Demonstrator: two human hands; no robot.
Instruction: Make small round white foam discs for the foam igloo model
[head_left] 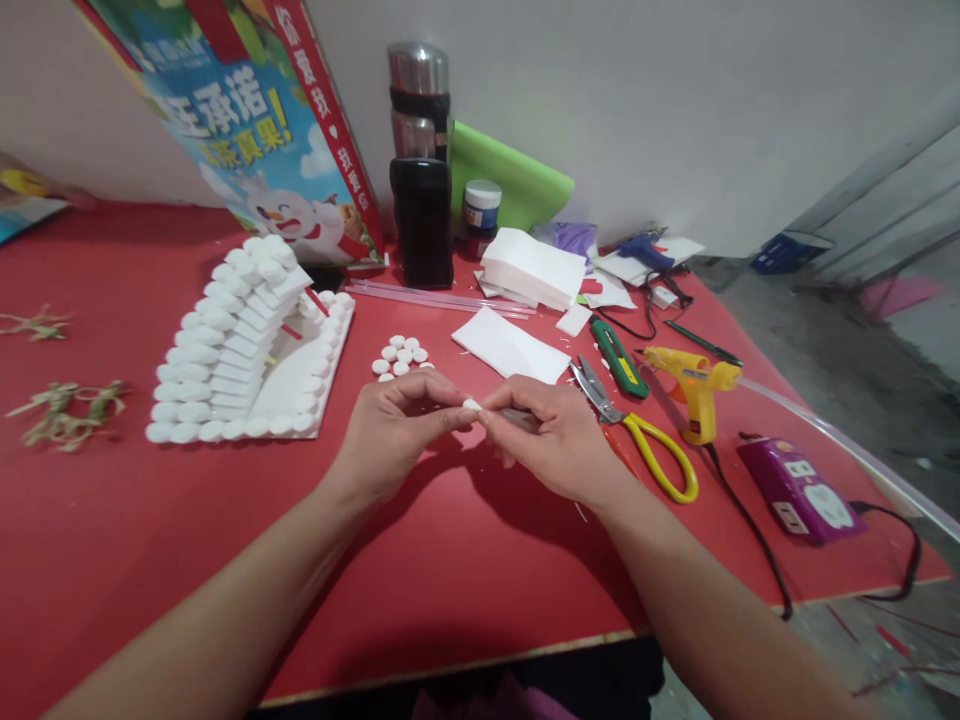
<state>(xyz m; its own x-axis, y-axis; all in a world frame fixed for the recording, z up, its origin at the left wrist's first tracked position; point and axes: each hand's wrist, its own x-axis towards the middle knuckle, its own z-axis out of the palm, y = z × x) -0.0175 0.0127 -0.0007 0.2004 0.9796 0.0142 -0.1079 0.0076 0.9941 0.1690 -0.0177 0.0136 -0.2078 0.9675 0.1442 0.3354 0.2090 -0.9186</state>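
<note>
Above the middle of the red table, my left hand [401, 430] and my right hand [551, 430] meet at the fingertips. Both pinch one small white piece [471, 404], much of it hidden by the fingers. Just behind my left hand lie several white rounded discs [401, 350]. To the left stands a white stepped craft model [225, 350] with similar discs along its edges and up its curved slope. A folded white sheet [511, 345] lies behind my right hand, and yellow-handled scissors [660, 458] rest to its right.
On the right are a green utility knife [619, 358], a yellow glue gun [697, 385] and a purple power box [799, 490] with cords. A black container [422, 225] and metal flask [418, 80] stand at the back beside a printed bag [262, 130]. Straw pieces [71, 412] lie left.
</note>
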